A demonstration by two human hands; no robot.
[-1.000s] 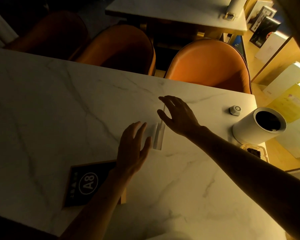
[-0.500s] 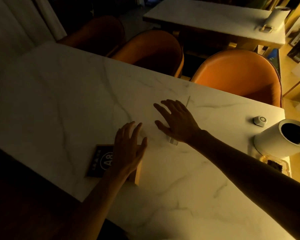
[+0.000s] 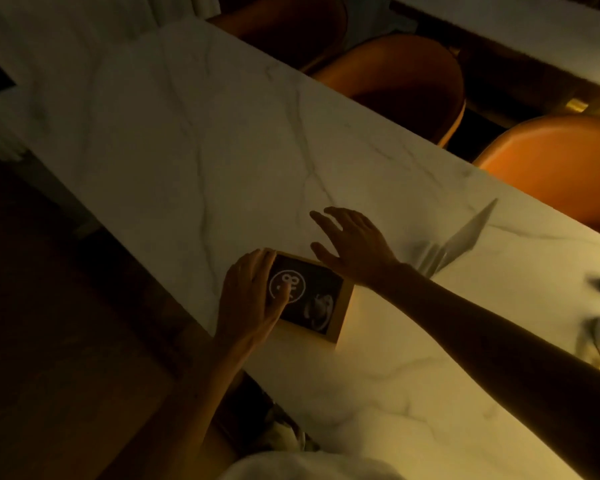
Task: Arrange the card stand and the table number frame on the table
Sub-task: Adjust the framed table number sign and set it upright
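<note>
**Table number frame under left hand, card stand off to the right**

Table number frame (image 3: 312,299), a dark rectangular plaque with a light wooden border and a white circled number on its face, lies flat on the white marble table (image 3: 187,150) near the person's edge. Left hand (image 3: 253,299) rests on the frame's left part, fingers wrapped over its far-left corner, thumb pressed down on the circled number; it grips the frame's left side. Right hand (image 3: 354,244) is just beyond the frame's far edge, fingers spread and open, holding nothing; whether the heel of the hand touches the frame's rim cannot be told. Right forearm runs in from the lower right, crossing above the frame's right corner.

Clear acrylic card stand (image 3: 454,244), see-through with a slanted upright panel, stands on the table to the right of the right hand, apart from it and from the frame. It's motion-blurred, base detail unclear.

Orange round-backed chairs (image 3: 551,164) sit along the table's far side. Blurred pale objects at the right edge, can't identify. Lighting dim and yellowish.
</note>
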